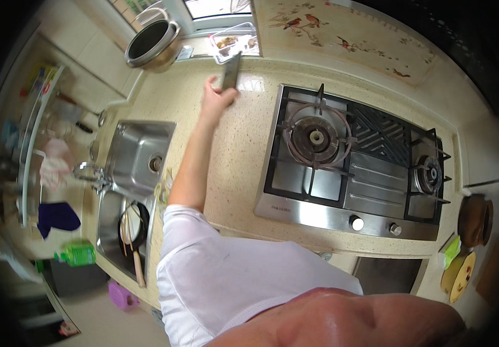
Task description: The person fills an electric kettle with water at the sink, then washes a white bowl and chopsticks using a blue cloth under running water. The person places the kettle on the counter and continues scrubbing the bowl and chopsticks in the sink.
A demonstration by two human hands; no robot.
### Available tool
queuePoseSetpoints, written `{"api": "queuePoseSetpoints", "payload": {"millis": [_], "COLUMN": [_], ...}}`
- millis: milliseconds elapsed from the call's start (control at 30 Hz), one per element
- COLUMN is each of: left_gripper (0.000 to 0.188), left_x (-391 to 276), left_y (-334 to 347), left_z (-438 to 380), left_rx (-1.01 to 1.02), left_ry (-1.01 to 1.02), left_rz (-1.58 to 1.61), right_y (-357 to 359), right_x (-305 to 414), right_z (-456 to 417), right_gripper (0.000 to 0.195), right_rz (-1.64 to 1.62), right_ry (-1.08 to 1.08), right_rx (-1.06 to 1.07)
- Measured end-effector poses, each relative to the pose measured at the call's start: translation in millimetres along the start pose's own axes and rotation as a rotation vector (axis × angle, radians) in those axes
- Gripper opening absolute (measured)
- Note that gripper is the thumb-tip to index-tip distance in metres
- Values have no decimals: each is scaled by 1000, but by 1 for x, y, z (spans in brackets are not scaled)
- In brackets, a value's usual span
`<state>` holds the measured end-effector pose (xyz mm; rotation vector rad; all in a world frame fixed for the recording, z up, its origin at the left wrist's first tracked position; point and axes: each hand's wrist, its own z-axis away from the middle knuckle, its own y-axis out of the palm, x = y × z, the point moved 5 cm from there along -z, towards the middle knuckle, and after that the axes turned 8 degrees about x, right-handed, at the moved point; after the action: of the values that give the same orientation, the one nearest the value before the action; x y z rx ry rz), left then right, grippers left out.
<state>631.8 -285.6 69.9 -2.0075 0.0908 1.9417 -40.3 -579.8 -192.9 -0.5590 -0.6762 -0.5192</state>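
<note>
My left hand (219, 99) reaches across the speckled countertop (236, 147), holding a dark flat rectangular object (232, 71), possibly a phone, by its near end. The object stands tilted, its far end by a clear plastic tray (221, 58) with food pieces at the window. The picture does not settle what it is, and it is slightly blurred. My right hand is out of view. To the right of the arm lies a steel gas hob (379, 173) with two burners. The double steel sink (139, 152) is to the arm's left.
A metal pot (158, 52) stands in the back left corner. The near basin holds a pan (142, 223) with wooden utensils. A chrome faucet (89, 171), green bottle (78, 255) and dark blue cloth (61, 217) are at left. A brown pot (475, 220) and yellow round container (460, 277) sit at right.
</note>
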Motion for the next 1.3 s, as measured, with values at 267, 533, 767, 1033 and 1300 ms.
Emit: {"api": "queuePoseSetpoints", "payload": {"millis": [267, 533, 767, 1033, 1300], "left_gripper": [95, 110, 102, 72, 48], "left_x": [0, 34, 39, 28, -60], "left_y": [-38, -1, -10, 20, 165], "left_z": [-217, -293, -275, -97, 155], "left_rx": [-459, -358, -478, -345, 76], "left_ry": [-83, -208, -3, 582, 780], "left_rz": [-520, -950, -1150, -661, -304], "right_y": [39, 62, 65, 81, 81], "right_x": [5, -33, 19, -47, -198], "right_z": [39, 125, 120, 128, 207], "right_gripper": [9, 11, 22, 25, 24], "right_rz": [88, 229, 297, 359, -177], "right_ry": [162, 298, 274, 148, 412], "right_rx": [-66, -97, -77, -138, -252]}}
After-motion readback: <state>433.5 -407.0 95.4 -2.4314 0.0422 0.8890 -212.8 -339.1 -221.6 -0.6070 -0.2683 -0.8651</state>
